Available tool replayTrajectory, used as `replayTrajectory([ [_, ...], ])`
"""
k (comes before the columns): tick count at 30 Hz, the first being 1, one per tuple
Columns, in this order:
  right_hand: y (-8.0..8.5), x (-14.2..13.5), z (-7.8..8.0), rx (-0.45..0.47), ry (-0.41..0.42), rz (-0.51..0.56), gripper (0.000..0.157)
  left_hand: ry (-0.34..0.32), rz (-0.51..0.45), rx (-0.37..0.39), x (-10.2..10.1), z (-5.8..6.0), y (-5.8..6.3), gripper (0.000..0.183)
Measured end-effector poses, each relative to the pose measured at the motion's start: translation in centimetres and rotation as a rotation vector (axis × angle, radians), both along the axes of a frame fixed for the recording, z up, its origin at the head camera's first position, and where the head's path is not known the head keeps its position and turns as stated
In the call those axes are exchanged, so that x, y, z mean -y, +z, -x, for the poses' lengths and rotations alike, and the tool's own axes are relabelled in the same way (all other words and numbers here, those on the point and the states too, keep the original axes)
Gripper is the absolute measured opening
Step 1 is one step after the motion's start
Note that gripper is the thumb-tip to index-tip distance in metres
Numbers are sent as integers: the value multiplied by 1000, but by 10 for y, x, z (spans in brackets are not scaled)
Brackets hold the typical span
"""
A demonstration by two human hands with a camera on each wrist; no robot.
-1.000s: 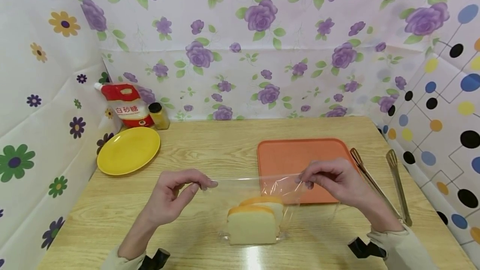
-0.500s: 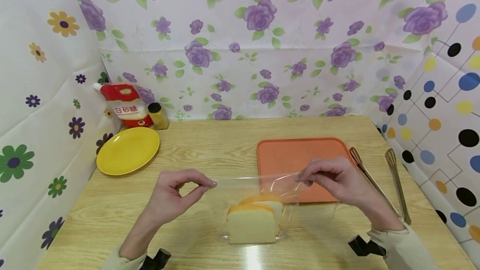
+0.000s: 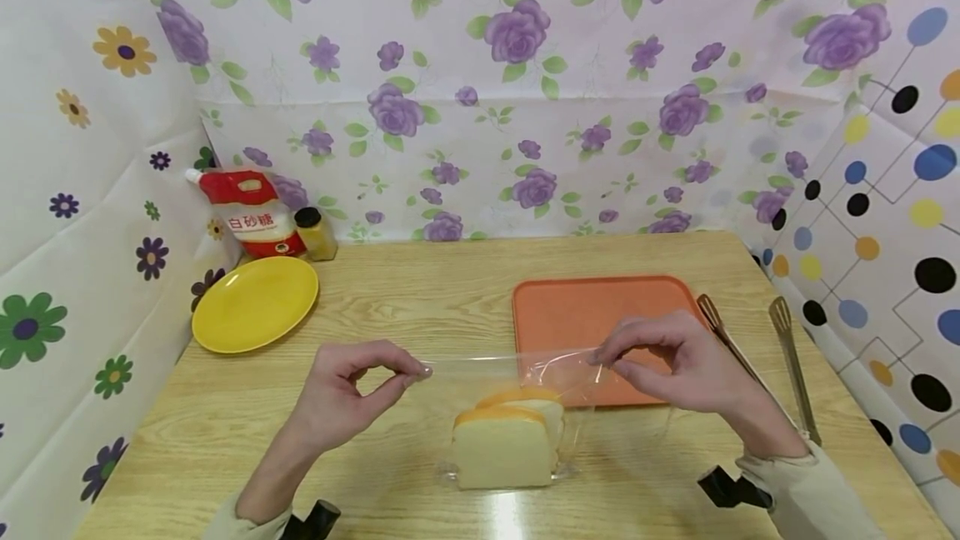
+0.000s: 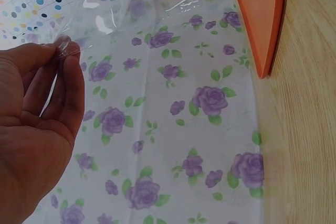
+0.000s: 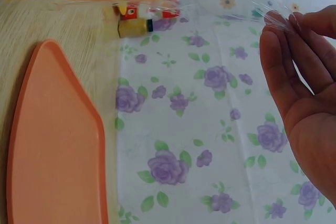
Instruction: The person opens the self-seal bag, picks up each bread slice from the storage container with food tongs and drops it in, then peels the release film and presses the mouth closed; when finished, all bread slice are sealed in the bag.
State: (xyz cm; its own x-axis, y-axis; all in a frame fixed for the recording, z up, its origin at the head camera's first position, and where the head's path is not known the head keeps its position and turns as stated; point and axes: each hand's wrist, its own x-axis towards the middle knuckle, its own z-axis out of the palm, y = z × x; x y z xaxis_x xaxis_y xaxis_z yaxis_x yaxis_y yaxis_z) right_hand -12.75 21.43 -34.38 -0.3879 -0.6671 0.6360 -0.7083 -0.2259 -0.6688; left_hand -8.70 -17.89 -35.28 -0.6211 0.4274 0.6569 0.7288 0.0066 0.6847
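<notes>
Two slices of bread [image 3: 501, 450] stand upright, one behind the other, inside a clear plastic bag [image 3: 465, 382] at the front middle of the table. My left hand [image 3: 352, 394] pinches the bag's top left corner between thumb and fingertips. At the top right corner, my right hand [image 3: 678, 361] pinches the film the same way. The top edge runs nearly straight between both hands. In the left wrist view the film [image 4: 105, 22] rises from the fingertips of the left hand [image 4: 44, 93]. The right wrist view shows gathered film at the fingertips of the right hand [image 5: 302, 66].
An orange tray [image 3: 600, 307] lies behind the right hand. Metal tongs [image 3: 797, 373] lie open to its right. A yellow plate [image 3: 255, 304] sits at the left, before a red and white sugar bag [image 3: 255, 215] and a small black-capped jar [image 3: 317, 236]. Patterned cloth walls enclose the table.
Over the last second my left thumb has come up to meet the fingertips at the bag's corner. The right hand, bag and bread stay almost where they were.
</notes>
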Motion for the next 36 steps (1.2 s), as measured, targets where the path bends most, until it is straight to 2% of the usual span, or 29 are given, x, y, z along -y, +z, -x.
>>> replayTrajectory([
  [7,0,0,1,-2,-55,-23,51,28,-2,22,-1,-2,1,39],
  [14,-1,-1,1,-6,-49,-19,51,141,40,50,-4,-11,6,41],
  [16,0,-2,-2,-11,-78,-29,49,172,61,38,-5,-14,7,42],
  [19,3,-2,-8,-8,-181,-67,44,196,72,24,-7,-16,8,41],
  [21,4,-2,-12,3,-241,-93,39,199,62,27,-8,-17,8,41],
  [24,5,-2,-16,34,-298,-124,38,197,36,50,-8,-18,5,39],
  [30,4,-1,-20,80,-297,-130,47,196,-47,109,-11,-19,-2,32],
  [36,3,-1,-20,92,-281,-118,49,156,-141,153,-16,-18,-11,25],
])
